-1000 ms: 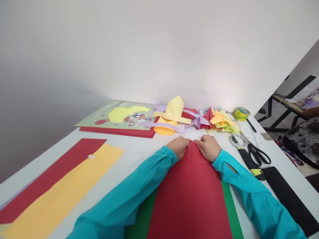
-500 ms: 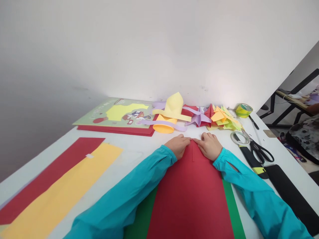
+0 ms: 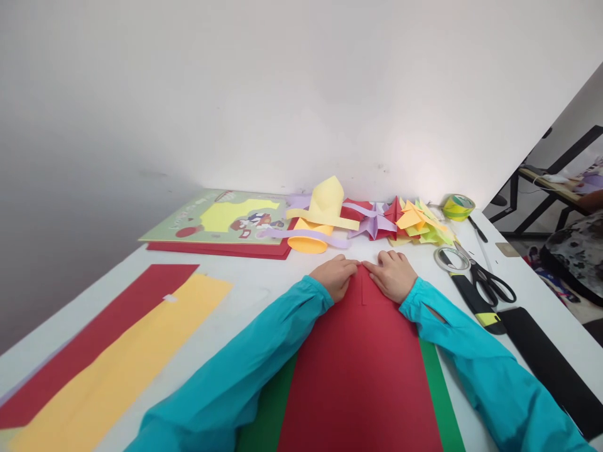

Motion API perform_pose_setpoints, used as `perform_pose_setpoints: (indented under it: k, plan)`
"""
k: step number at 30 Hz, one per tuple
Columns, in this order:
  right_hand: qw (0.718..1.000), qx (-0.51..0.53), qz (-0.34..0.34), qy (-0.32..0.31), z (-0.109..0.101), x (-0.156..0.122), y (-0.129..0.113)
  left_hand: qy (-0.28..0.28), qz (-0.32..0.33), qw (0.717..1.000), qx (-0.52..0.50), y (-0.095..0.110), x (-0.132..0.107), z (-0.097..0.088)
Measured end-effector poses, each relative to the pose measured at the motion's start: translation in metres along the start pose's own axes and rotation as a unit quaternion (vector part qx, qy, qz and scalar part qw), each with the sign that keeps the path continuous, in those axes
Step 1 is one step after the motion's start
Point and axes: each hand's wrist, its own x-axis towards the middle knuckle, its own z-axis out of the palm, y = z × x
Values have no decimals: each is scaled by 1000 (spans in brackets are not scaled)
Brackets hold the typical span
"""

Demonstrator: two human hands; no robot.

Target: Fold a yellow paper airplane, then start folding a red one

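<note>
A large sheet of red paper (image 3: 360, 364) lies in front of me, its far end folded in to a point with a short seam down the middle. My left hand (image 3: 333, 277) pinches the tip from the left, fingers closed. From the right, my right hand (image 3: 392, 276) presses thumb and fingers on the same tip, and the fingertips nearly meet. Green paper (image 3: 443, 395) shows beneath the red sheet on both sides.
Left lie red paper (image 3: 108, 336) and yellow paper (image 3: 141, 351). Along the wall are a printed folder (image 3: 188, 220), a yellow paper hat (image 3: 327, 198) and folded paper stars (image 3: 417, 220). Right are scissors (image 3: 492, 285), tape (image 3: 452, 258), a utility knife (image 3: 475, 301) and a black flat object (image 3: 546, 364).
The camera view has shifted very slightly. Both hands stay at the tip of the red paper, with no clear change in their grip.
</note>
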Motion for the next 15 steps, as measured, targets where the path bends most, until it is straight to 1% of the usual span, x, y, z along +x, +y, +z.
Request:
perform_pose_setpoints:
  k: [15]
  plan:
    - [1000,5,-22,19,11,-14,4,4,2,1000,28,5,-4,-2]
